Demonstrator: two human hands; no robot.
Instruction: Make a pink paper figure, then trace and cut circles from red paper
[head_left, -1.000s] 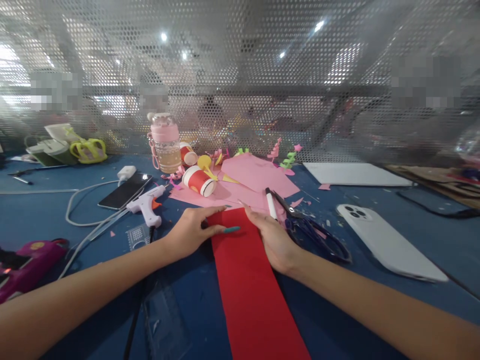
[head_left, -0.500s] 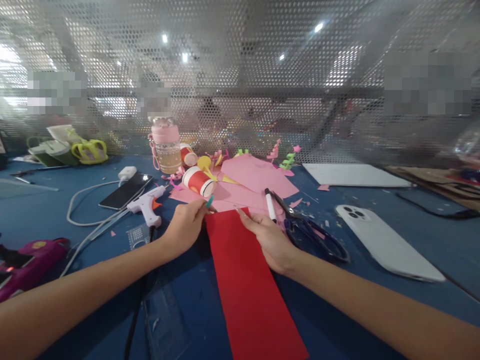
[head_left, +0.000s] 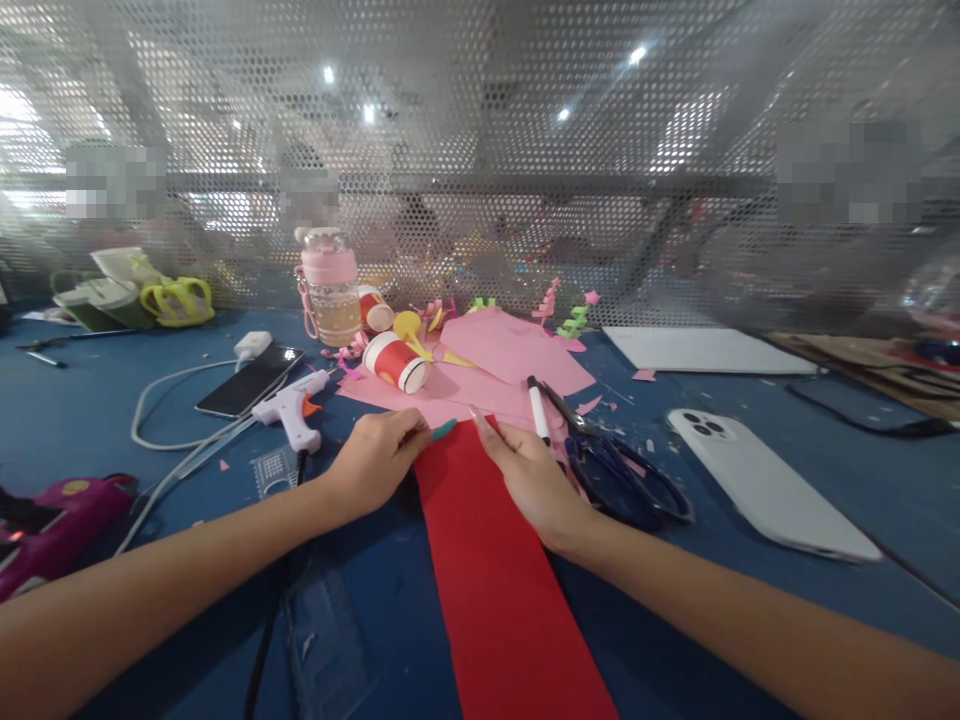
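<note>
A long red paper strip [head_left: 495, 560] lies on the blue table [head_left: 112, 430], running from the near edge toward the middle. My left hand [head_left: 375, 462] pinches its far left corner, thumb and fingers closed on the edge. At the far right corner, my right hand [head_left: 529, 478] grips the strip with curled fingers. Both forearms reach in from the bottom of the view. Just beyond the strip's far end lie pink paper sheets [head_left: 510, 355].
A white marker [head_left: 537, 408] and black scissors [head_left: 619, 472] lie right of my right hand, a white phone [head_left: 765, 485] farther right. To the left are a glue gun [head_left: 294, 408], a black phone [head_left: 251, 378], cables, a red paper cup [head_left: 397, 362] and a pink bottle [head_left: 330, 290]. A perforated metal screen [head_left: 525, 150] closes the back.
My left hand drew back from lying flat on the strip's end and closed on its far left corner. My right hand's fingers shifted slightly along the far right corner.
</note>
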